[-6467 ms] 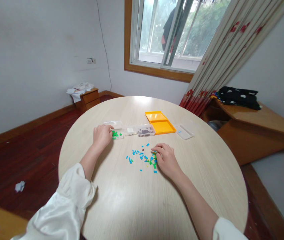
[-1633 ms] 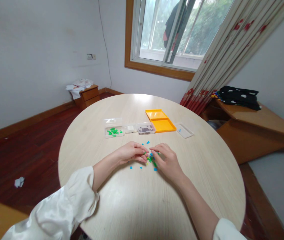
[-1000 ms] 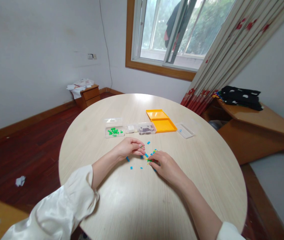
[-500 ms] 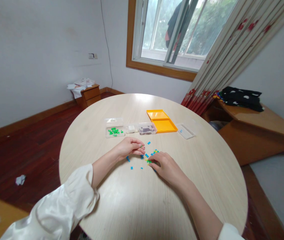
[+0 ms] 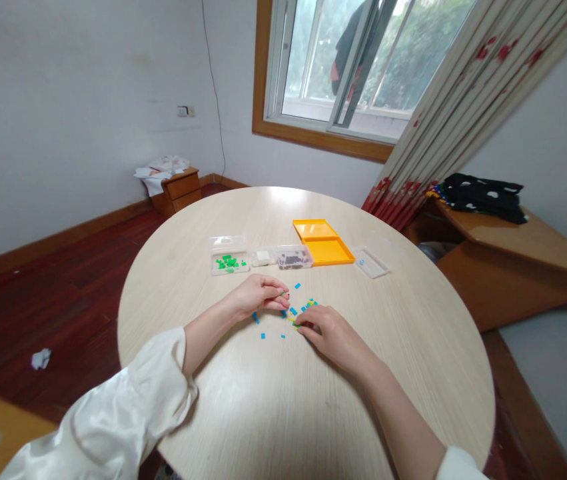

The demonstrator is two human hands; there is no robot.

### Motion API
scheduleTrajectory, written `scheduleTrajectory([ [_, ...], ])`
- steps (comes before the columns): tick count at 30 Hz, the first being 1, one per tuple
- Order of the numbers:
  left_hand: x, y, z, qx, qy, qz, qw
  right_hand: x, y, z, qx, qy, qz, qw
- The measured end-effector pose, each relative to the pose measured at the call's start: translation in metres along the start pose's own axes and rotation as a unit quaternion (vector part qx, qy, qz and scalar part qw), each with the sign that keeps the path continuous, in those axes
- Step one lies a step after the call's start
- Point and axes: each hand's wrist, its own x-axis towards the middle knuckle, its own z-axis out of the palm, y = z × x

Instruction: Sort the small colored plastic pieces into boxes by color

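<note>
My left hand (image 5: 263, 292) hovers over the table, its thumb and fingers pinched round a small green brick (image 5: 284, 293). To its right, my right hand (image 5: 330, 331) is low over the tabletop, fingertips closed on small green and yellow bricks (image 5: 295, 324), which they partly cover. Loose blue bricks (image 5: 293, 311) lie scattered around both hands. One blue brick (image 5: 298, 286) lies farther back, and another blue brick (image 5: 263, 336) is nearer me. More yellow and green pieces (image 5: 312, 303) sit just behind my right knuckles.
Across the round table (image 5: 263, 413) stand a clear box of green bricks (image 5: 230, 262), a small white container (image 5: 263, 258), a clear box of dark pieces (image 5: 294, 257), an open orange case (image 5: 328, 251) and a shallow clear tray (image 5: 372, 263).
My right fingertips have closed in slightly over the green and yellow bricks, covering more of them. My left hand stays where it was.
</note>
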Motion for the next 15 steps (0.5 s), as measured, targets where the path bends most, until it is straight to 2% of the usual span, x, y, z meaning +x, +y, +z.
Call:
scheduleTrajectory([
  [7, 0.0016, -0.0006, -0.0011, -0.007, -0.011, 0.002, 1.0, -0.0004, 0.0059, 0.0038, 0.001, -0.002, -0.023, 1.0],
  [11, 0.0003, 0.0006, 0.0004, -0.004, -0.001, 0.0, 1.0, -0.0004, 0.0047, 0.0023, 0.002, -0.006, -0.02, 1.0],
  [15, 0.0011, -0.0003, -0.0011, -0.011, -0.014, 0.005, 1.0, -0.001, 0.0013, -0.0006, 0.008, 0.0, -0.011, 1.0],
])
